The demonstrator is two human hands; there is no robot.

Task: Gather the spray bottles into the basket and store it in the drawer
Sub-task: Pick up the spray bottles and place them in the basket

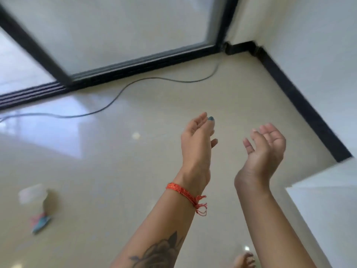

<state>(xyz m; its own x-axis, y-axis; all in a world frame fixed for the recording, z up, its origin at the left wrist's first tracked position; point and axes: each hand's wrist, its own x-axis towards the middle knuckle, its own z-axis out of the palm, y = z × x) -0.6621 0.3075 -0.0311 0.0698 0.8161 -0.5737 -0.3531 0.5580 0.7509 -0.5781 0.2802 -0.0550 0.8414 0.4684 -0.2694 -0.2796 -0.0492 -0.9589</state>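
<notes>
1. Shiny cream floor [135, 171] fills the room, with a black-framed glass door [116, 31] at the far side.
2. No spray bottles, basket or drawer can be seen, so I cannot tell where they are.
3. Both hands are up over the floor, near the corner by the door. The left hand [195, 144] has a red string [183, 192] on its wrist. The right hand [266, 149] is just beside it, not touching.
4. Their fingers [249, 146] are spread loose and hold nothing.
5. A grey cable [116, 98] lies on the floor in front of the door. A foot could catch on it and cause a trip.
6. A small blurry blue and pink thing [41, 223] lies far from the door, to the left. I cannot tell what it is. Someone could step on it.
7. The floor looks slick, so bare toes [244, 260] might slip.
</notes>
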